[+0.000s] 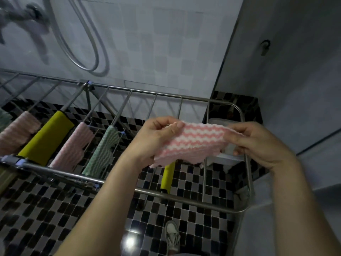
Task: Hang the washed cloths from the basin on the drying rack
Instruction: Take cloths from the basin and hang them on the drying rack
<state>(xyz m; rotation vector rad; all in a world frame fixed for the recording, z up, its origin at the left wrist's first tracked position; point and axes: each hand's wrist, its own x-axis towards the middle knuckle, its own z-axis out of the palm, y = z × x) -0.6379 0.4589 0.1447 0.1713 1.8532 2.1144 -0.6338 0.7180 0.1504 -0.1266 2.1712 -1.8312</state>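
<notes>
Head view: at centre right, a pink-and-white wavy cloth (191, 143) is stretched between both hands, the left hand (156, 139) pinching its left edge, the right hand (258, 143) pinching its right edge, above the drying rack (184, 198). Left of them, pink, yellow and green cloths (103, 152) hang on rails. A white basin (228, 156) shows partly behind the cloth.
</notes>
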